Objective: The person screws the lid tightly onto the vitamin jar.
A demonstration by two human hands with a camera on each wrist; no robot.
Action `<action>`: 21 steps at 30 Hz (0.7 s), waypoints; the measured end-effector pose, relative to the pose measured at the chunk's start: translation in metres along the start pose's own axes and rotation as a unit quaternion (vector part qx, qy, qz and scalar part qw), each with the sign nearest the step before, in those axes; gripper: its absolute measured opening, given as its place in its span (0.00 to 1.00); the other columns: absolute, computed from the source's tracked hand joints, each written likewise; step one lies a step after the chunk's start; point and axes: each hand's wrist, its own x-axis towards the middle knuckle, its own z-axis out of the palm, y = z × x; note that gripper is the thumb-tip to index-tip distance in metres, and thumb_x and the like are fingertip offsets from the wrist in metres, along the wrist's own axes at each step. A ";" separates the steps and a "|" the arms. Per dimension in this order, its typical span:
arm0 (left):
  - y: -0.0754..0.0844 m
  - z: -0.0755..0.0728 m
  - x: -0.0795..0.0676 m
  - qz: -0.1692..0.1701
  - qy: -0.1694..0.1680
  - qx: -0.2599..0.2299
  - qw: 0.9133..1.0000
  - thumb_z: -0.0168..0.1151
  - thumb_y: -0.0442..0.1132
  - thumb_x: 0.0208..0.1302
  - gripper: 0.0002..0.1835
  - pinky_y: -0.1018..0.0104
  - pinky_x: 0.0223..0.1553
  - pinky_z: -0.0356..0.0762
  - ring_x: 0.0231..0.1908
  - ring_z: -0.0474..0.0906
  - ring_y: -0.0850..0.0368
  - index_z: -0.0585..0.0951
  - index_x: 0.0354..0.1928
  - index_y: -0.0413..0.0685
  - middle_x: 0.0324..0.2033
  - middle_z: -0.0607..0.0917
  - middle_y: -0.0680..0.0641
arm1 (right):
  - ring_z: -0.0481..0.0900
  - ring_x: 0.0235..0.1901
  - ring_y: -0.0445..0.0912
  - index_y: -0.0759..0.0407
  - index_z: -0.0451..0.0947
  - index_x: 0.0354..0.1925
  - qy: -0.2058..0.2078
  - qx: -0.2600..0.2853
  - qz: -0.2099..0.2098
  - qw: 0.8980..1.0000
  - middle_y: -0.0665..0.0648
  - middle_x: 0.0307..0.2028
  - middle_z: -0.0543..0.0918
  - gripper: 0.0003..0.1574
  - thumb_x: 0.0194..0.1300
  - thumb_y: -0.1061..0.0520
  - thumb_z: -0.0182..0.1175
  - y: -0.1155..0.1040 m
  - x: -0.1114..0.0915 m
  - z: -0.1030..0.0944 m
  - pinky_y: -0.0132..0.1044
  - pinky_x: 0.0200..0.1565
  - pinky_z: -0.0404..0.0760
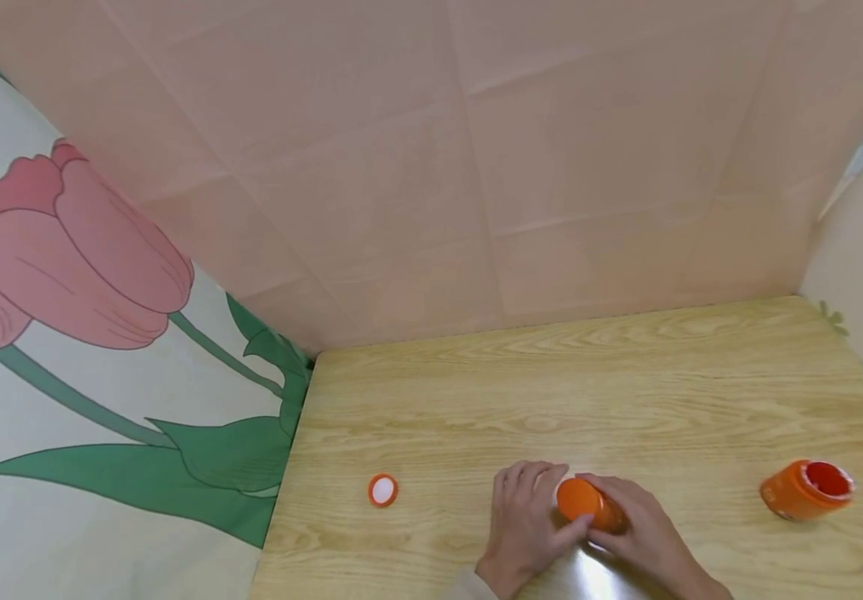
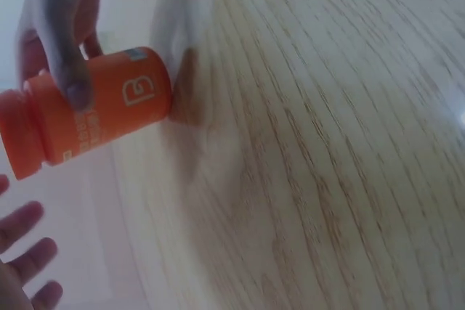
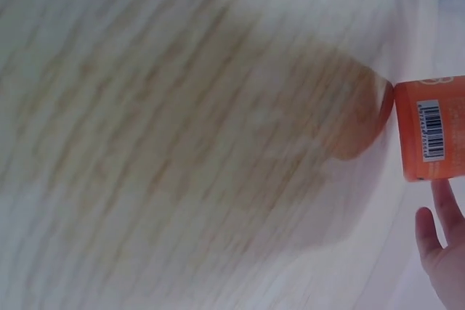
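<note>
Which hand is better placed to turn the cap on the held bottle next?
Likely the left hand: its fingers are spread near the cap and grip nothing. The right hand grips the body of the orange bottle, so it looks better suited to steadying.
</note>
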 end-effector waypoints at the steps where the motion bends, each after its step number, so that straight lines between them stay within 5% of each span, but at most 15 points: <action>1: 0.001 0.000 0.000 -0.007 0.004 0.005 1.000 0.61 0.71 0.55 0.30 0.65 0.53 0.69 0.49 0.76 0.64 0.79 0.54 0.65 0.46 0.83 0.61 | 0.77 0.46 0.37 0.48 0.80 0.57 0.002 -0.007 0.001 1.000 0.48 0.46 0.86 0.51 0.27 0.54 0.82 0.000 0.000 0.000 0.19 0.50 0.69; 6: 0.003 0.000 -0.001 -0.008 0.014 0.003 1.000 0.60 0.73 0.55 0.28 0.66 0.52 0.68 0.41 0.76 0.66 0.81 0.48 0.66 0.37 0.83 0.63 | 0.75 0.48 0.36 0.45 0.80 0.57 -0.002 -0.032 0.001 0.999 0.46 0.47 0.84 0.50 0.27 0.52 0.82 -0.001 -0.001 0.000 0.28 0.48 0.75; 14: 0.001 -0.002 0.000 0.038 0.001 -0.023 0.999 0.64 0.66 0.56 0.25 0.67 0.52 0.66 0.43 0.75 0.67 0.81 0.53 0.66 0.39 0.82 0.63 | 0.77 0.46 0.39 0.49 0.81 0.55 -0.007 -0.025 -0.009 1.000 0.47 0.45 0.85 0.50 0.26 0.55 0.82 0.000 -0.001 -0.001 0.35 0.43 0.81; 21: -0.002 -0.005 0.002 0.075 -0.036 -0.046 0.995 0.69 0.58 0.54 0.29 0.65 0.54 0.66 0.48 0.74 0.65 0.78 0.59 0.67 0.48 0.81 0.61 | 0.78 0.47 0.34 0.48 0.80 0.57 -0.019 0.026 -0.019 0.999 0.45 0.46 0.85 0.50 0.28 0.57 0.82 0.002 0.001 -0.002 0.19 0.51 0.72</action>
